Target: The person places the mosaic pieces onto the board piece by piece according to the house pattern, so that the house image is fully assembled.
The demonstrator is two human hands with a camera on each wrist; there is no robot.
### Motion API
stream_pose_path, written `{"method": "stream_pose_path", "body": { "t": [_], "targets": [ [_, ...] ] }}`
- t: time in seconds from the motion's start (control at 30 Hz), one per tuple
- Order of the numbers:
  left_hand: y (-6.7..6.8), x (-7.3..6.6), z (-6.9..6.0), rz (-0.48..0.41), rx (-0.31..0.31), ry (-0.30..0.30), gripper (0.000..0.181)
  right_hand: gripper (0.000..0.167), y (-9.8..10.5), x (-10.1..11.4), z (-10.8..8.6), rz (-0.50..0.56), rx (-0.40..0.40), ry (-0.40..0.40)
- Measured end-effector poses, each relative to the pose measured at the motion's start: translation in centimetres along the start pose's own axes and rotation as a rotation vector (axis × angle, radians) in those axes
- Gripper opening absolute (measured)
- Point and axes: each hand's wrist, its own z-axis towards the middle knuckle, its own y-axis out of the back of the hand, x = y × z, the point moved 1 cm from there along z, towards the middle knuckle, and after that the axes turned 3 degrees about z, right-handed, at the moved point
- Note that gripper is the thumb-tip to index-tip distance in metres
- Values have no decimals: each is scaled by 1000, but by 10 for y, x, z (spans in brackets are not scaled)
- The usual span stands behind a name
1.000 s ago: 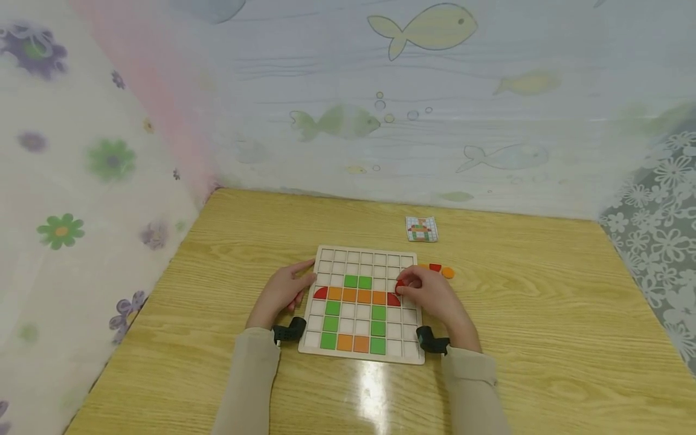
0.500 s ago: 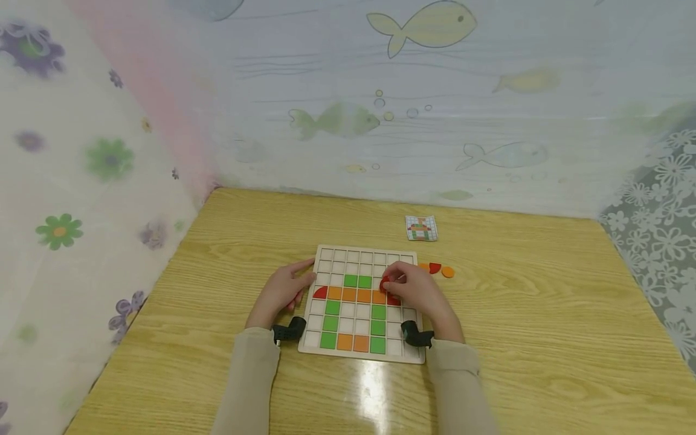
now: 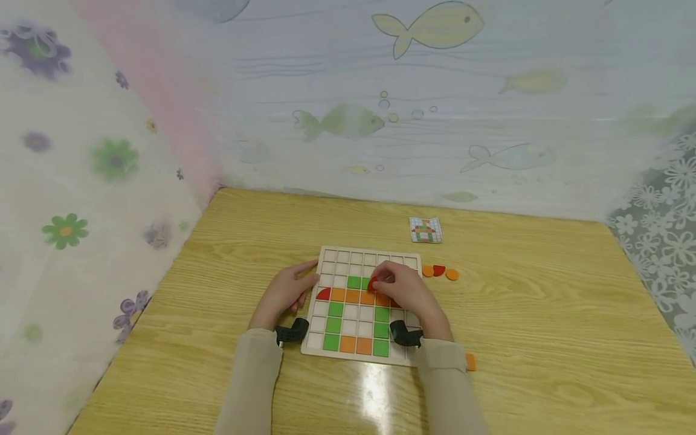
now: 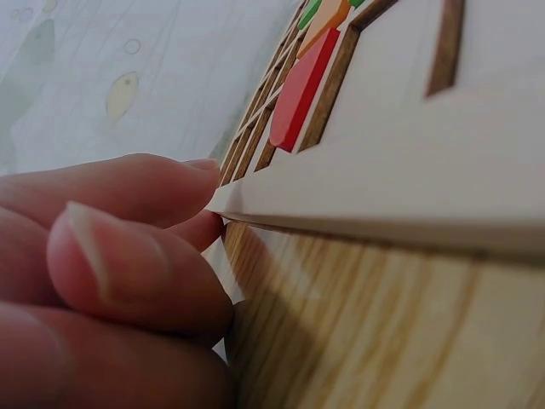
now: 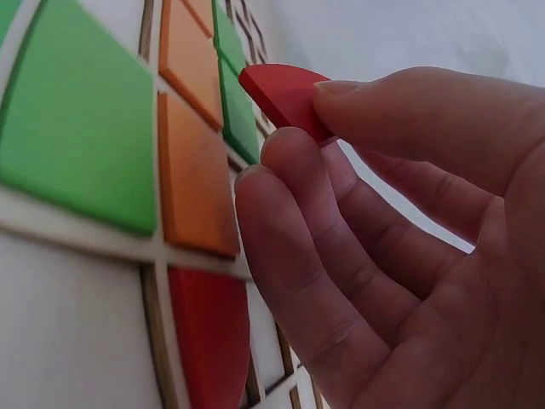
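A wooden grid board (image 3: 353,357) lies on the table with green, orange and red tiles set in its cells. Beside its left edge is my left hand (image 3: 283,293), with fingertips (image 4: 200,166) touching the rim and the fingers relaxed. Over the board, my right hand (image 3: 405,289) pinches a red quarter-circle tile (image 5: 285,98) between thumb and fingers. That tile is held tilted just above the right-hand green tile (image 3: 366,283) of the upper pair, partly covering it. Another red quarter-circle tile (image 5: 209,332) lies in the board, partly hidden by my hand in the head view.
Right of the board lie orange rounded tiles (image 3: 452,275) and a red tile (image 3: 438,270). A small pattern card (image 3: 426,230) is behind the board. An orange tile (image 3: 470,362) shows beside my right sleeve. A fish-patterned curtain (image 3: 326,163) borders the table's back edge.
My right hand has moved left across the board with the red tile, from the right columns to the upper green pair. The left hand has stayed at the board's edge.
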Motion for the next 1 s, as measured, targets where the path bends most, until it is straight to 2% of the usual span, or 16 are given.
{"method": "stream_pose_path", "body": {
  "t": [0.47,0.7,0.87,1.0],
  "targets": [
    [1,1,0,3,-9,-6,40,8,-13,14,13,14,3,35],
    [0,2,1,5,-7,-1,40,8,-25,17,19,59,-63,0],
    [1,1,0,7,-7,0,39,8,-33,19,22,116,-73,-19],
    [0,2,1,7,-9,-4,38,9,-38,18,24,87,-79,0]
  ]
}}
